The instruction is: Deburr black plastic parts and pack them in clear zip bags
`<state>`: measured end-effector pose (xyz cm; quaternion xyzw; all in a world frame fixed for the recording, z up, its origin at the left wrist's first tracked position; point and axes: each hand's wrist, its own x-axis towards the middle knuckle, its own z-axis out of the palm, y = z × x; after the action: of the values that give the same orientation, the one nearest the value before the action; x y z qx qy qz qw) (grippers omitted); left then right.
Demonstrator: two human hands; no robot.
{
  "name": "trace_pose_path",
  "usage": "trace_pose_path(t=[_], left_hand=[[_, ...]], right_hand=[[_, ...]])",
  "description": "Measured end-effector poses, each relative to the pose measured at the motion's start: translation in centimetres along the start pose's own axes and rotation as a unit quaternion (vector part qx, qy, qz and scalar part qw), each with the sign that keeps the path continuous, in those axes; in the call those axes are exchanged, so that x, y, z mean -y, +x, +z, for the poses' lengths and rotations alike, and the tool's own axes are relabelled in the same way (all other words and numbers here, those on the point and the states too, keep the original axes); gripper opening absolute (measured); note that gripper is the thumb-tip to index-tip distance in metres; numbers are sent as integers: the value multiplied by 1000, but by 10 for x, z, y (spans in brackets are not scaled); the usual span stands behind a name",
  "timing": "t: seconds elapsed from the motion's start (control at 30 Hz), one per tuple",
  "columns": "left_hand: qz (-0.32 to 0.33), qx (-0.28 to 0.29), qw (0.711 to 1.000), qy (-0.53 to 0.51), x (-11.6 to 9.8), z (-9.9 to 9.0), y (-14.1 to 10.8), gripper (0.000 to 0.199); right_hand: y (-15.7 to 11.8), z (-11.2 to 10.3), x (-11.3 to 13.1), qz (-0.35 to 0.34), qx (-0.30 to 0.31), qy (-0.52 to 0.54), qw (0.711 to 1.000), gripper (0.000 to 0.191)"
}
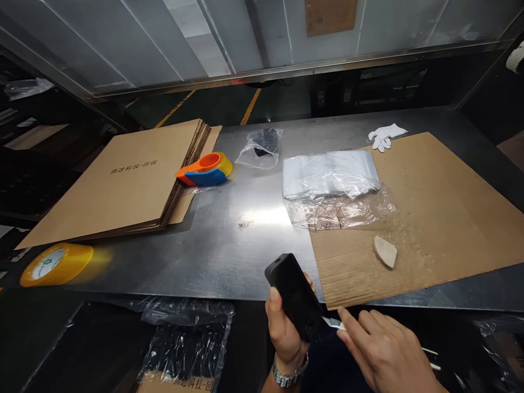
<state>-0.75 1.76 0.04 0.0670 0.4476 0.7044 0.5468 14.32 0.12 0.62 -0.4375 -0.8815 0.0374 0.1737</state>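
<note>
My left hand [282,330] is wrapped round a black rectangular plastic part [295,297], held tilted just off the front edge of the table. A metal-band watch circles that wrist. In my right hand [379,346] is a slim knife [333,323] with a pale handle, its blade tip at the lower right edge of the black part. Whether the blade touches the part I cannot tell. On the cardboard sheet beyond my right hand lies a beige wedge-shaped piece [385,252].
Stacked flat cartons [118,180] lie left, beside an orange and blue tape dispenser [207,169]. A yellow tape roll [57,265] sits at the front left. Plastic bags [331,177], a bagged black item [266,143], a cardboard sheet [450,218] and a white glove [386,136] lie on the metal table [254,245].
</note>
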Motion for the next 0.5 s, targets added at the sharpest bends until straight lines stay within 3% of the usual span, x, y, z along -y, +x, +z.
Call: trace_pose_path(t=[0.3, 0.5], left_hand=[[-23, -5, 999, 36, -3, 0, 4, 48], [-31, 9, 998, 62, -2, -2, 3, 48]], right_hand=[[-1, 2, -3, 14, 0, 65, 998, 32], [0, 3, -1, 14, 19, 41, 999, 34]])
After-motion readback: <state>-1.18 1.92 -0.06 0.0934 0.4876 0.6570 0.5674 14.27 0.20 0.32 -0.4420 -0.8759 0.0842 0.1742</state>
